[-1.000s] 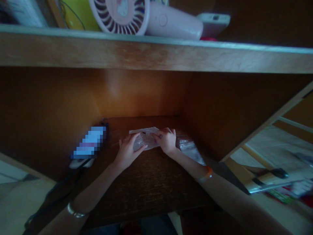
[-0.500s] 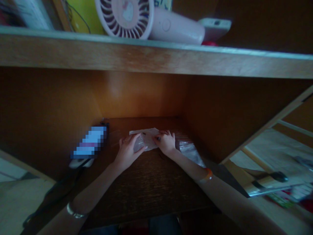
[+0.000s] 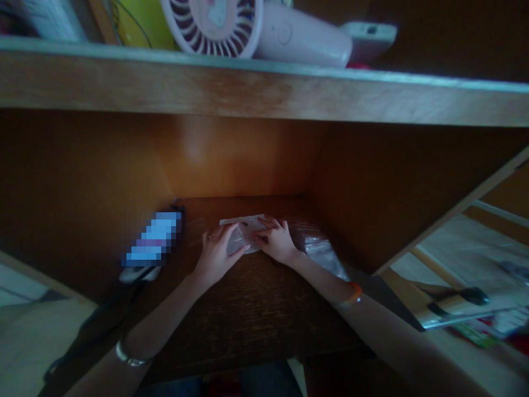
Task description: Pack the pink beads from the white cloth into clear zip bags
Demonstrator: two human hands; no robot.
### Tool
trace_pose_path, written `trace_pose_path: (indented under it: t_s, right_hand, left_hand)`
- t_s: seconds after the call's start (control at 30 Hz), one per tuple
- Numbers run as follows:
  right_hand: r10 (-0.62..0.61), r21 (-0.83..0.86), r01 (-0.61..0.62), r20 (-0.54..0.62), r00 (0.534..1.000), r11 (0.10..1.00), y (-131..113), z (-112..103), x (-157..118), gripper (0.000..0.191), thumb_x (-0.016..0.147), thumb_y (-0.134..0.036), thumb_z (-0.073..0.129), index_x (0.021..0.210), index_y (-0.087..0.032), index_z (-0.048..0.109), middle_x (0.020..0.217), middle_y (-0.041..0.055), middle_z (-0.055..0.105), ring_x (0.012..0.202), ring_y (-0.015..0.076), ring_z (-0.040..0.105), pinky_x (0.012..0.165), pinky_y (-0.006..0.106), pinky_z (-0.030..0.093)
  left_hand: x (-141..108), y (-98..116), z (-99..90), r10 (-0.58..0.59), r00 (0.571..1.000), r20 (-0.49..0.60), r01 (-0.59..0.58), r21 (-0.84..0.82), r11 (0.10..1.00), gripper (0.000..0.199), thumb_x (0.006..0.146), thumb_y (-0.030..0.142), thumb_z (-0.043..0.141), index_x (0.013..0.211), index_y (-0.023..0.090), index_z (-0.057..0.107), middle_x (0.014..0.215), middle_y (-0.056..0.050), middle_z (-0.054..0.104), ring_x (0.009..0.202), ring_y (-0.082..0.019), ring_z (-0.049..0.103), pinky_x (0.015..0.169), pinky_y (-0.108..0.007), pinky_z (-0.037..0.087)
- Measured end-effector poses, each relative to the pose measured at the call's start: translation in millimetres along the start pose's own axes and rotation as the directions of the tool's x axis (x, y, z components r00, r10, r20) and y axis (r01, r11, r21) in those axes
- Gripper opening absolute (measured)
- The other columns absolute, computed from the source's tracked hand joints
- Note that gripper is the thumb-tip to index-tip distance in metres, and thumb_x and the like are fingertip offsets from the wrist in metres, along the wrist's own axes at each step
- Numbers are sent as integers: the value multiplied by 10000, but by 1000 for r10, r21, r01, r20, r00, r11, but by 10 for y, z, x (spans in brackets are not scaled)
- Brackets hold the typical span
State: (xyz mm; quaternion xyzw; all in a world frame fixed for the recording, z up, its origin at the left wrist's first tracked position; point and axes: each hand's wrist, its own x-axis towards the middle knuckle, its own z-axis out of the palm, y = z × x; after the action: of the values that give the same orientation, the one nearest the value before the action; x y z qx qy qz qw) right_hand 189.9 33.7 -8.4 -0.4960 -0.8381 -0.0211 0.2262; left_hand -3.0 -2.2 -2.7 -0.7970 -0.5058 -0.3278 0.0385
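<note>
A small clear plastic bag [image 3: 241, 238] lies on the dark wooden desktop, with a small dark spot or piece near its top edge. My left hand [image 3: 216, 251] holds the bag's left side, its thumb along the lower edge and its fingers at the upper edge. Over the right side, my right hand [image 3: 278, 241] grips the bag, thumb and forefinger reaching in toward its middle. What lies beneath the right fingers is hidden. Beside the right wrist are more clear plastic bags [image 3: 324, 256].
At the left stands a phone-like device with a blurred-out screen [image 3: 152, 240], a dark cable running below it. Overhead, a shelf edge [image 3: 264, 88] crosses the view, carrying a pink handheld fan [image 3: 306, 36] and a pale device [image 3: 370, 38]. Wooden panels enclose both sides.
My right hand has shifted slightly left over the bag, and its fingers are stretched further across it. My left hand stays in place on the bag. The view has tilted slightly.
</note>
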Motion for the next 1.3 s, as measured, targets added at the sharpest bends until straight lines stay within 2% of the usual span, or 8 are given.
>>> trace_pose_path:
  t_s: [0.1, 0.7, 0.77, 0.87, 0.97, 1.03, 1.17, 1.3]
  right_hand:
    - [-45, 36, 45, -12, 999, 998, 1, 10, 5, 164, 850, -318, 558, 911, -316, 711, 1273, 26, 555, 1273, 236, 362, 963, 443, 265]
    - [17, 92, -13, -41, 999, 996, 70, 107, 44, 105, 811, -274, 629, 870, -285, 716, 1209, 27, 595, 1230, 259, 409, 915, 443, 323]
    - [32, 135, -21, -85, 996, 991, 51, 89, 42, 105, 812, -250, 624, 853, -279, 717, 1164, 24, 619, 1193, 246, 444, 908, 429, 333]
    - [76, 218, -23, -241, 967, 976, 5, 39, 30, 103, 816, -249, 619, 860, -259, 711, 1105, 16, 643, 1080, 217, 513, 892, 395, 349]
    - [42, 288, 77, -386, 922, 955, -36, 1, 14, 108, 818, -284, 620, 868, -245, 707, 1053, 10, 655, 996, 193, 545, 865, 360, 373]
    - [-6, 321, 157, -425, 905, 934, -57, -12, 4, 132, 830, -313, 604, 867, -241, 708, 1030, 11, 657, 978, 182, 555, 863, 343, 387]
    - [-107, 318, 245, -394, 913, 916, -100, -56, -19, 203, 846, -371, 571, 967, -264, 692, 1117, 3, 631, 1033, 181, 548, 907, 342, 385]
    - [-51, 218, 123, -312, 949, 968, -138, -120, -32, 333, 899, -336, 464, 1200, -244, 573, 1255, 25, 562, 1115, 204, 509, 936, 377, 370]
  left_hand:
    - [-1, -11, 0, -11, 1000, 2, 11, 5, 1000, 463, 807, 381, 604, 1209, 223, 438, 1204, -106, 580, 1126, -273, 515, 945, -456, 325]
    - [10, -14, 20, 36, 999, 37, -36, -10, 999, 520, 763, 365, 652, 1222, 252, 435, 1203, -95, 580, 1111, -287, 521, 913, -455, 339]
    - [7, -24, 30, 40, 999, 37, -39, -8, 999, 526, 756, 365, 658, 1219, 249, 438, 1205, -94, 578, 1110, -287, 522, 910, -453, 341]
    - [4, -33, 42, 39, 999, 35, -39, -7, 999, 526, 746, 364, 665, 1208, 244, 445, 1181, -86, 591, 1087, -284, 539, 911, -456, 343]
    - [4, -30, 38, 48, 999, 26, -47, -13, 999, 516, 752, 355, 659, 1206, 242, 442, 1181, -89, 590, 1093, -281, 537, 915, -457, 343]
    - [7, -24, 31, 47, 999, 27, -47, -18, 999, 497, 757, 345, 655, 1195, 239, 443, 1184, -93, 587, 1094, -279, 536, 907, -452, 351]
    - [8, -14, 31, 32, 999, 38, -31, -18, 999, 465, 760, 364, 653, 1159, 234, 455, 1182, -93, 588, 1090, -277, 539, 893, -448, 361]
    - [6, -11, 37, 52, 999, 16, -52, -1, 999, 460, 766, 358, 649, 1164, 230, 458, 1188, -96, 586, 1111, -277, 525, 917, -451, 346]
